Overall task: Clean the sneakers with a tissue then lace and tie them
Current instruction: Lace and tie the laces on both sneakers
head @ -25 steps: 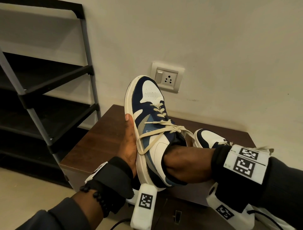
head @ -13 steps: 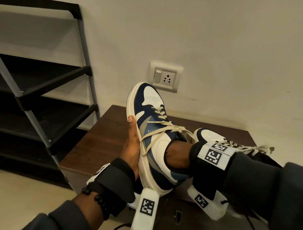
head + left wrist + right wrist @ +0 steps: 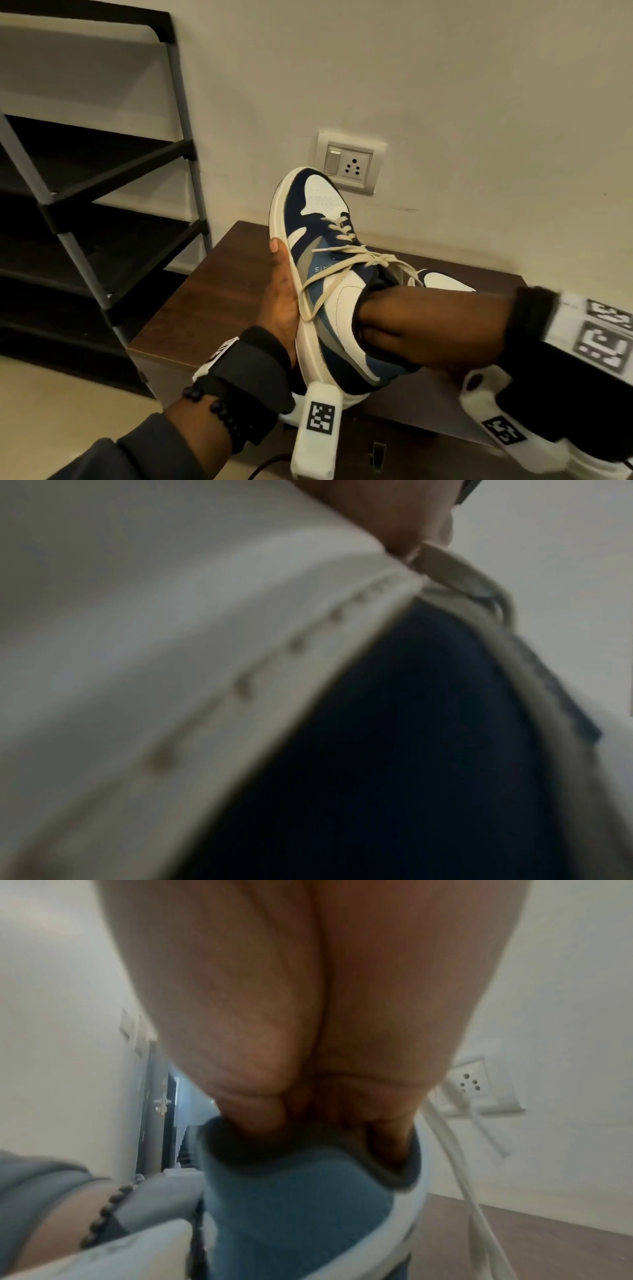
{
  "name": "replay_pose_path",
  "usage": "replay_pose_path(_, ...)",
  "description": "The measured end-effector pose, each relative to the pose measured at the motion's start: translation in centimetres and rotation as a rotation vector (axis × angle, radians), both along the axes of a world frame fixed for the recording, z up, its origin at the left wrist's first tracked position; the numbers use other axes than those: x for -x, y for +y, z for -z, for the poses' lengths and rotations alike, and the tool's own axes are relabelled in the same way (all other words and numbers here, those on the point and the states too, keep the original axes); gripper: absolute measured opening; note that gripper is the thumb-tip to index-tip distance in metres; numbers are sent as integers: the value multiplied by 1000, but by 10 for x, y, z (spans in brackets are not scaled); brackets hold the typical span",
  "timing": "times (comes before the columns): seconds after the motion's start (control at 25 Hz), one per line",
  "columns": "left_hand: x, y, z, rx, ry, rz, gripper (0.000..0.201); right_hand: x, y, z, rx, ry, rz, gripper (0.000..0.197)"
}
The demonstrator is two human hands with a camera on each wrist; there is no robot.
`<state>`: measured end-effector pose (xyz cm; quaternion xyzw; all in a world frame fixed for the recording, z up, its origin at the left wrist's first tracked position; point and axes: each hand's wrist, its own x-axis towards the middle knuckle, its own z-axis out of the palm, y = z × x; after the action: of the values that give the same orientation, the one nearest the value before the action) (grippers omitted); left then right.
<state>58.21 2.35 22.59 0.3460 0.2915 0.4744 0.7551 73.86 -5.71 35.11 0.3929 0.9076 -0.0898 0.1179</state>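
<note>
Fingers of my right hand (image 3: pixel 404 329) are buried in the collar of the raised sneaker (image 3: pixel 329 274), so I cannot tell how they curl; my left hand (image 3: pixel 281 291) lies flat and straight along its sole. The shoe hangs above the wooden table (image 3: pixel 212 301), long axis running away from me, toe up toward the wall socket (image 3: pixel 349 164), cream laces (image 3: pixel 346 270) loosely knotted.
</note>
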Motion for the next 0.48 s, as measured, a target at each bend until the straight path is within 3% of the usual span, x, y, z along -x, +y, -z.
replay_pose_path(0.16,13,5,9,-7,3,-52,107,-14,-19,-24,236,132,48,29)
replay_pose_path(0.32,8,4,10,-52,-2,-26,102,-2,-15,1,59,-226,-104,44)
replay_pose_path(0.4,7,3,9,-77,-27,-14,98,2,-12,18,58,-238,-92,41)
replay_pose_path(0.48,8,3,9,-90,-55,-37,99,1,-14,22,61,-128,-19,39)
